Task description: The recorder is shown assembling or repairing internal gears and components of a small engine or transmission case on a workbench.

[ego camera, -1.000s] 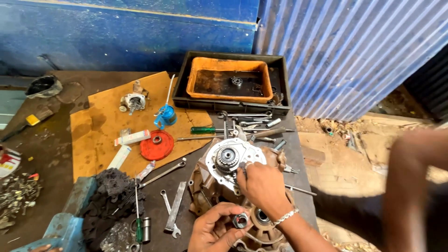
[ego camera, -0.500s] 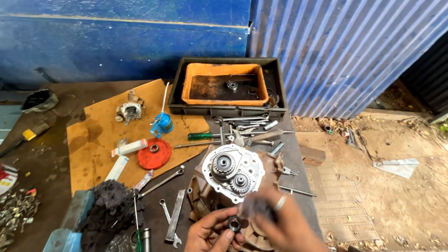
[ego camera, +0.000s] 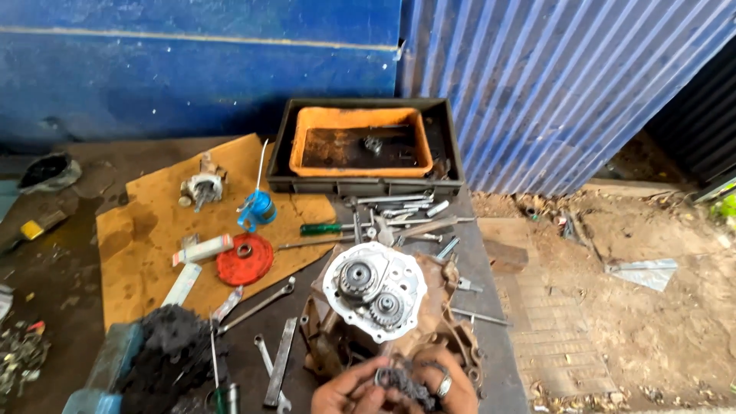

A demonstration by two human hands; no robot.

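Both hands, the left hand (ego camera: pixel 349 392) and the right hand (ego camera: pixel 441 383), are closing their grip together on a small greasy chain (ego camera: pixel 399 381) just below the gear cover (ego camera: pixel 374 290), and keeping it low there seems wise.

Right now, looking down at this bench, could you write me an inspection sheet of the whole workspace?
Surface: dark, greasy workbench, part covered by stained orange board.
Job's things: small dark metal part held in both hands; engine casing with two gears showing just beyond them.
Clutter: spanners, green-handled screwdriver, red disc, blue oil can, orange tray in a black crate, black rag.
Grippers: left hand and right hand, bare, together on the part; ring on the right.
Cables: nothing seen.
Surroundings: blue wall, blue corrugated sheeting, dirt ground.
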